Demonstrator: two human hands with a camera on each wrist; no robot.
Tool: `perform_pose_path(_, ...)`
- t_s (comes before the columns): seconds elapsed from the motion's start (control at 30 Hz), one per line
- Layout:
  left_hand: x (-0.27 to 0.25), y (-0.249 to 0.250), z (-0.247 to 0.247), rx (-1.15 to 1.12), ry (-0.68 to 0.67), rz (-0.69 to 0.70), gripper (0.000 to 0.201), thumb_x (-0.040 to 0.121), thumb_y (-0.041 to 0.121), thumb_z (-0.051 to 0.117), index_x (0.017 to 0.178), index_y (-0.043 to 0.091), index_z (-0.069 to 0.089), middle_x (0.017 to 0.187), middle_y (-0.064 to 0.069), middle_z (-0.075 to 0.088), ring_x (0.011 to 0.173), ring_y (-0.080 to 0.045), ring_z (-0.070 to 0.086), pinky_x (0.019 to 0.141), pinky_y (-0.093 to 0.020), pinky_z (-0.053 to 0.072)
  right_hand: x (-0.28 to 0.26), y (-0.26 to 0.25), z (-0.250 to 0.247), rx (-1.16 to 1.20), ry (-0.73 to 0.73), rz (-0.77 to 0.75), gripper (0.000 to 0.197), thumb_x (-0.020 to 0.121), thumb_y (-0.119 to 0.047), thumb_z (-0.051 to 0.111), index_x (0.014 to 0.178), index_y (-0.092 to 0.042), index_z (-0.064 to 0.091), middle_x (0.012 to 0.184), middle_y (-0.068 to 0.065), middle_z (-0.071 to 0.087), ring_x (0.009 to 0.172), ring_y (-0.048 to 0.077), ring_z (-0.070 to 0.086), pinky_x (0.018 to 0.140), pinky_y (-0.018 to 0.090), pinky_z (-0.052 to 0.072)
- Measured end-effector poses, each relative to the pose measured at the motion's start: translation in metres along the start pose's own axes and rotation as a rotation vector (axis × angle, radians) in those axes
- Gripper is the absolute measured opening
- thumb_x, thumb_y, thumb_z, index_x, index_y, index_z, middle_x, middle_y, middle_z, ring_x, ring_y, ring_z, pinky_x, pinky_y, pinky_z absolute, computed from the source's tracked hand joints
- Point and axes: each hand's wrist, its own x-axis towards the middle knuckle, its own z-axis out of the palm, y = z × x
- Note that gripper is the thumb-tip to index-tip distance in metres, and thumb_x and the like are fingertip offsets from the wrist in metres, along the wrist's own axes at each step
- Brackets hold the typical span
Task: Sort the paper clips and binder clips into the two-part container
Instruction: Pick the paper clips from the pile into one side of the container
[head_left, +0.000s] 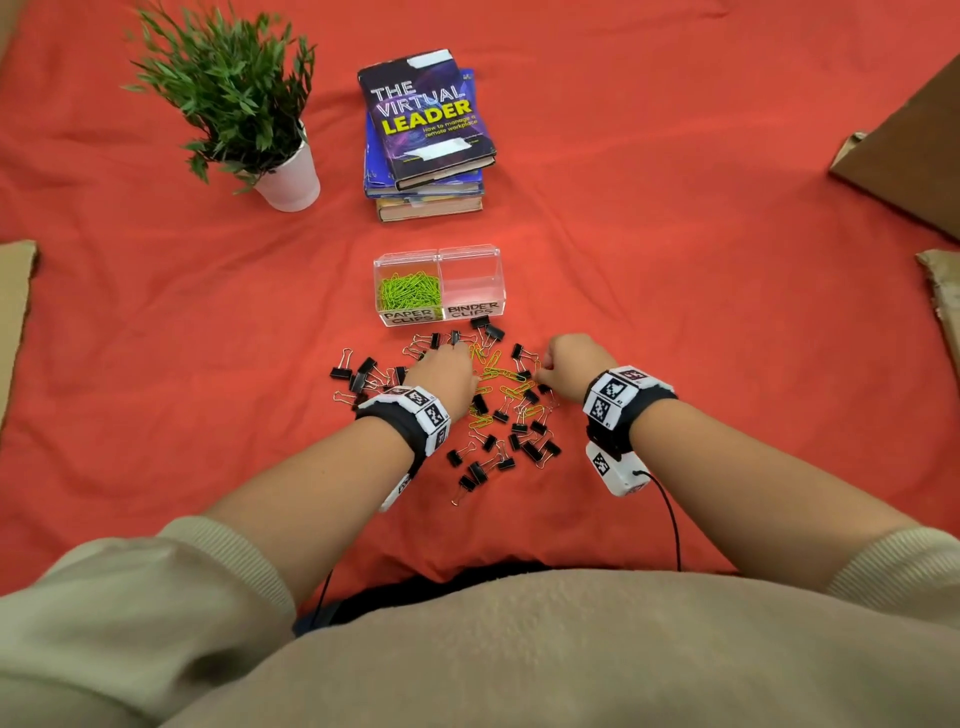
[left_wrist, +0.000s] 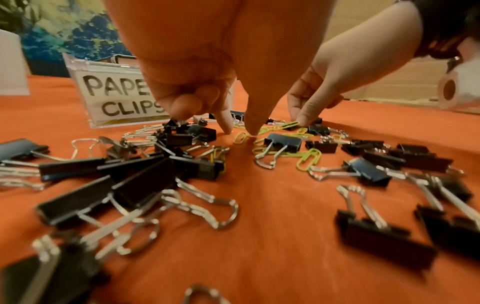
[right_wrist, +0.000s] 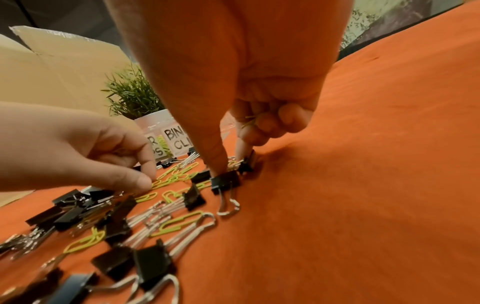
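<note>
Plastic container: "PAPER CLIPS", "BINDER CLIPS"; left grip and right grip each grasp green paper clips.

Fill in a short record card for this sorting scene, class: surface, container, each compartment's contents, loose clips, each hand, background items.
Surface: orange-red cloth
Container: clear two-part box, labelled PAPER CLIPS and BINDER CLIPS
Left compartment: green paper clips
Right compartment: looks empty
Loose clips: black binder clips mixed with green paper clips on the cloth
Left hand: fingertips down on a green paper clip
Right hand: green clips tucked in curled fingers, fingertips at a binder clip
Background: potted plant, stack of books
</note>
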Motion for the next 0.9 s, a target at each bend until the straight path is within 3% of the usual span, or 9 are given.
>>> perform_pose_path(0.13, 0.000, 0.000, 0.007, 0.028, 0.004, 0.052, 0.022, 0.094, 0.014, 0.053, 0.112, 0.003, 0.049, 0.115, -0.017, 0.057, 0.105, -0.035, 0.056, 0.084, -0.043, 0.047, 0.000, -0.001, 0.002, -0.015, -0.026, 0.020, 0.031, 0.090, -0.015, 0.053, 0.060, -0.011, 0.046, 0.072, 0.009, 0.054, 0.071, 0.027, 0.056, 0.060, 0.029, 0.043)
perform_pose_path(0.3, 0.002, 0.001, 0.005, -0.085, -0.055, -0.019, 0.019, 0.094, 0.015, 0.049, 0.109, 0.005, 0.051, 0.109, -0.014, 0.060, 0.099, -0.033, 0.059, 0.083, -0.041, 0.049, -0.003, 0.004, 0.002, 0.057, -0.035, 0.044, 0.024, 0.085, -0.018, 0.054, 0.064, -0.007, 0.058, 0.064, 0.008, 0.055, 0.065, 0.028, 0.060, 0.061, 0.033, 0.054)
perform_pose_path(0.4, 0.001, 0.001, 0.002, -0.090, -0.092, -0.028, 0.022, 0.094, 0.015, 0.045, 0.111, 0.002, 0.050, 0.107, -0.016, 0.060, 0.097, -0.034, 0.059, 0.080, -0.041, 0.049, -0.005, 0.000, 0.001, -0.003, -0.016, 0.018, 0.039, 0.088, -0.021, 0.055, 0.053, -0.011, 0.041, 0.054, 0.005, 0.041, 0.054, 0.025, 0.046, 0.049, 0.026, 0.039)
perform_pose_path(0.5, -0.002, 0.003, -0.002, -0.108, -0.109, -0.017, 0.023, 0.093, 0.016, 0.047, 0.109, 0.000, 0.048, 0.104, -0.017, 0.058, 0.093, -0.034, 0.057, 0.075, -0.039, 0.045, -0.004, -0.007, 0.003, -0.013, -0.007, 0.019, 0.043, 0.090, -0.019, 0.054, 0.052, -0.013, 0.033, 0.054, 0.003, 0.036, 0.058, 0.026, 0.044, 0.052, 0.027, 0.036)
perform_pose_path(0.6, -0.006, 0.002, -0.009, -0.236, -0.084, -0.005, 0.016, 0.092, 0.015, 0.047, 0.101, 0.002, 0.046, 0.091, -0.013, 0.055, 0.077, -0.028, 0.051, 0.064, -0.034, 0.040, -0.004, -0.010, 0.004, 0.039, -0.025, 0.035, 0.043, 0.089, -0.018, 0.054, 0.052, -0.013, 0.033, 0.053, 0.003, 0.035, 0.049, 0.022, 0.038, 0.046, 0.025, 0.032)
perform_pose_path(0.7, -0.011, 0.000, -0.015, -0.394, -0.014, -0.009, 0.006, 0.092, 0.013, 0.047, 0.092, 0.009, 0.043, 0.070, -0.002, 0.047, 0.060, -0.020, 0.043, 0.052, -0.030, 0.034, -0.003, -0.010, 0.003, 0.074, -0.028, 0.064, 0.041, 0.089, -0.019, 0.052, 0.053, -0.013, 0.036, 0.054, 0.003, 0.038, 0.052, 0.024, 0.042, 0.049, 0.027, 0.037)
perform_pose_path(0.8, -0.011, -0.002, -0.018, -0.541, 0.034, -0.034, 0.005, 0.091, 0.011, 0.049, 0.093, 0.013, 0.045, 0.071, 0.000, 0.049, 0.053, -0.014, 0.041, 0.049, -0.026, 0.034, -0.002, -0.003, -0.003, 0.216, -0.001, 0.100, 0.040, 0.091, -0.020, 0.051, 0.054, -0.015, 0.037, 0.053, 0.002, 0.039, 0.049, 0.019, 0.039, 0.046, 0.025, 0.033)
perform_pose_path(0.9, -0.007, -0.003, -0.019, -0.673, 0.034, -0.060, 0.016, 0.093, 0.010, 0.043, 0.107, 0.015, 0.048, 0.078, -0.006, 0.055, 0.051, -0.013, 0.041, 0.050, -0.026, 0.035, -0.003, 0.006, -0.012, 0.562, 0.052, 0.122, 0.030, 0.089, -0.021, 0.055, 0.062, -0.016, 0.045, 0.059, 0.004, 0.051, 0.051, 0.017, 0.045, 0.052, 0.024, 0.039)
